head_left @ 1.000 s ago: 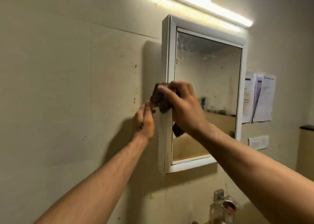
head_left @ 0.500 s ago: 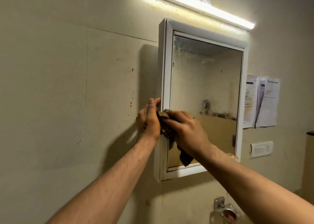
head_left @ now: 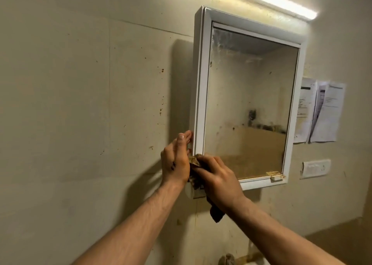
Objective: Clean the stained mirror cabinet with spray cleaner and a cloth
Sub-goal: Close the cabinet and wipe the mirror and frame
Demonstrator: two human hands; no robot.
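A white-framed mirror cabinet (head_left: 201, 83) hangs on the beige wall, its glass smeared at the top and spotted lower down. My right hand (head_left: 218, 177) grips a dark brown cloth (head_left: 216, 214) against the cabinet's lower left corner, with the cloth's tail hanging below my wrist. My left hand (head_left: 176, 160) rests against the cabinet's left side at the same corner, fingers fairly straight and pointing up. No spray cleaner is in view.
A lit tube light (head_left: 271, 1) runs above the cabinet. Papers (head_left: 322, 112) are stuck to the wall on the right, with a switch plate (head_left: 316, 168) below them. A small tan piece (head_left: 275, 175) sits at the cabinet's bottom right. The wall carries brown spots.
My right hand has wiped the cloth down the cabinet's left frame from mid-height to the bottom corner. My left hand slid down the side with it.
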